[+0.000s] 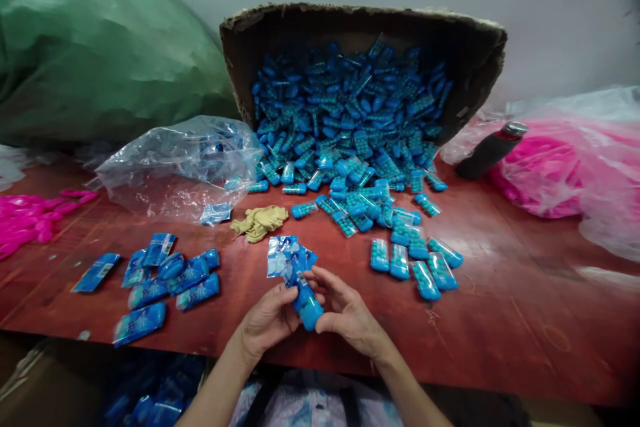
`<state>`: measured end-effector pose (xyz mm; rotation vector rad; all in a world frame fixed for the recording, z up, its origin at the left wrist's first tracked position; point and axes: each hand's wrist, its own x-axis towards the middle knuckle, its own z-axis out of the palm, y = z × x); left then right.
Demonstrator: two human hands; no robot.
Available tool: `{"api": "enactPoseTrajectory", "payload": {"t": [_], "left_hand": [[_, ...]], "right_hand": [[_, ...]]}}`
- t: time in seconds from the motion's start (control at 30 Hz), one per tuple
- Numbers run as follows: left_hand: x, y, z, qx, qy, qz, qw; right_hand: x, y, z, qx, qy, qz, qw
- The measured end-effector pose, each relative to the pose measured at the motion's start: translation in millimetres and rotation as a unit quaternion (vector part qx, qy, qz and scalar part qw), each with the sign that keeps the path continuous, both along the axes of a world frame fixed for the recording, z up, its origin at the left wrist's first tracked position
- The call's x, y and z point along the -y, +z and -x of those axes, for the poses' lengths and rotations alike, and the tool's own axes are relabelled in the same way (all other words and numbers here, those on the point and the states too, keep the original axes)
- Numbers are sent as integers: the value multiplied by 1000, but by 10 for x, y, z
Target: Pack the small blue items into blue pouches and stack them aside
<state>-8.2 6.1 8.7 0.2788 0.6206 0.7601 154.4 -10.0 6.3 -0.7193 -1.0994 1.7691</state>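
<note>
My left hand (265, 323) and my right hand (347, 313) meet at the near edge of the red table (500, 320). Between them they hold a small blue capsule-shaped container (309, 309) that sits partly inside a printed blue plastic sleeve (286, 257). The sleeve's flat end sticks up and away from my fingers. To the left lie several containers wrapped in such sleeves (167, 280). To the right lie several bare blue containers (415, 263).
A tipped cardboard box (480, 47) spills a big heap of blue containers (350, 127) onto the table. A clear plastic bag (175, 167), a pile of yellow rubber bands (260, 220), a dark bottle (490, 149), pink items (30, 217) and a green sack (90, 53) surround it.
</note>
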Motion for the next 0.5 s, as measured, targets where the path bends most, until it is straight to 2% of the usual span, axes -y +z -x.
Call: {"api": "enactPoseTrajectory", "payload": {"t": [0.1,0.3,0.5], "left_hand": [[-1,7,-25,10,0,-2,1000],[56,23,-120,-7,47,18,999],[74,52,-138,3,42,26,999]], "right_hand": [[-20,10,-4,-9,4,9,1000],[-50,-18,10,26,-55,1,998],[-36,-31,-7,62,-44,-9,997]]}}
